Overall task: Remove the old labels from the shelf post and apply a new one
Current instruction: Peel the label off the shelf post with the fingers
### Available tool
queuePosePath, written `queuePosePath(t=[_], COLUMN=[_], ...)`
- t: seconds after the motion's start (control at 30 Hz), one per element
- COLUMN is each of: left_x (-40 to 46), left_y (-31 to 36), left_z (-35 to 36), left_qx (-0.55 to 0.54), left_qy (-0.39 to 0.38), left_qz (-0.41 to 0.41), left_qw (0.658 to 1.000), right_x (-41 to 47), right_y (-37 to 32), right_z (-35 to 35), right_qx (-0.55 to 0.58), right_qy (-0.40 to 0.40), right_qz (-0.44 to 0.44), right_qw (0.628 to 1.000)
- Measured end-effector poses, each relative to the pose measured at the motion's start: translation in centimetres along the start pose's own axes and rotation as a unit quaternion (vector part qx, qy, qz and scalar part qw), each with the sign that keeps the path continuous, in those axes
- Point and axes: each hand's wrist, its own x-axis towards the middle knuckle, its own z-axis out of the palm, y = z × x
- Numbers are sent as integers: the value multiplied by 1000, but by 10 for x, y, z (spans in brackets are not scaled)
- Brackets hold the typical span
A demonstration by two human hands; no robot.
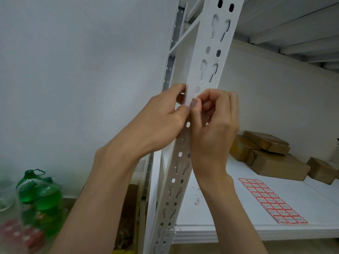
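Observation:
A white perforated shelf post [209,57] rises through the middle of the view. My left hand [161,121] wraps its left edge, fingers behind the post and thumb at the front. My right hand [214,123] is curled against the post's front face, its thumbnail pressed on the metal at about mid-height. Any label under the fingers is hidden. A sheet of red-bordered labels [271,200] lies flat on the white shelf [211,215] to the right. Small red scraps [197,201] lie on the shelf near the post.
Brown cardboard parcels [275,158] are stacked at the back right of the shelf. Green bottles [40,197] stand on the floor at lower left, beside a plain white wall [82,70]. Another shelf's underside [293,28] hangs above at upper right.

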Motion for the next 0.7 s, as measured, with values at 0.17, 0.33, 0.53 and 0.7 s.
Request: queuePosePath(t=[0.17,0.33,0.53,0.7], left_x=[0,1,1,1], left_y=[0,-1,0,-1], left_z=[-1,-2,-1,-1], left_qx=[-2,2,16,6], left_qy=[0,2,3,-1], left_qz=[3,2,0,-2], left_qw=[1000,1000,1000,1000], right_x=[-1,-5,-7,-3], right_y=[4,5,6,3], right_z=[1,-2,-6,-7], right_qx=[18,48,70,55], right_qy=[3,15,41,46], right_qz=[11,29,29,25], right_qw=[1000,998,996,997])
